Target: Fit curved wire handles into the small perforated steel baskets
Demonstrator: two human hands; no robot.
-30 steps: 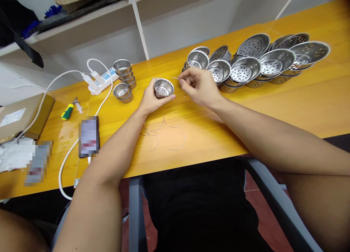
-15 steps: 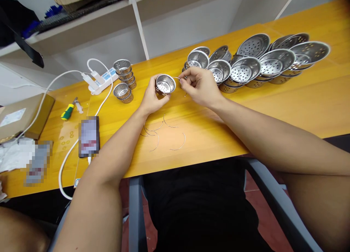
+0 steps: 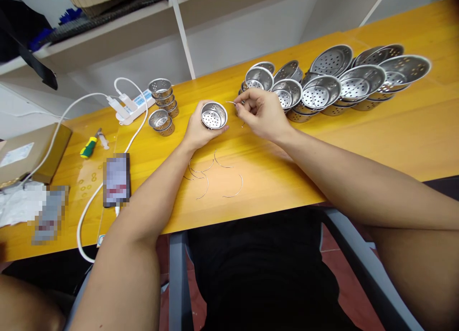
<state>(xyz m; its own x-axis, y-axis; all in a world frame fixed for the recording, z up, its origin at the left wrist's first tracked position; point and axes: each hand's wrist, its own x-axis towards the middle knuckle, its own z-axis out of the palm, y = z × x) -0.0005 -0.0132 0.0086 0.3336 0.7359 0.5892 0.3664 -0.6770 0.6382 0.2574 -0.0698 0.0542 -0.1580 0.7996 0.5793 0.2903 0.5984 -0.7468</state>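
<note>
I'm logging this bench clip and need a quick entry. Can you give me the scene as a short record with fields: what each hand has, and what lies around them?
left hand: holds a small perforated steel cup, opening facing up
right hand: pinches a thin curved wire beside the cup
in front of hands: loose wire arcs on the yellow table
right side: pile of strainer baskets
left side: stacked small cups, power strip, screwdriver, phone
</note>
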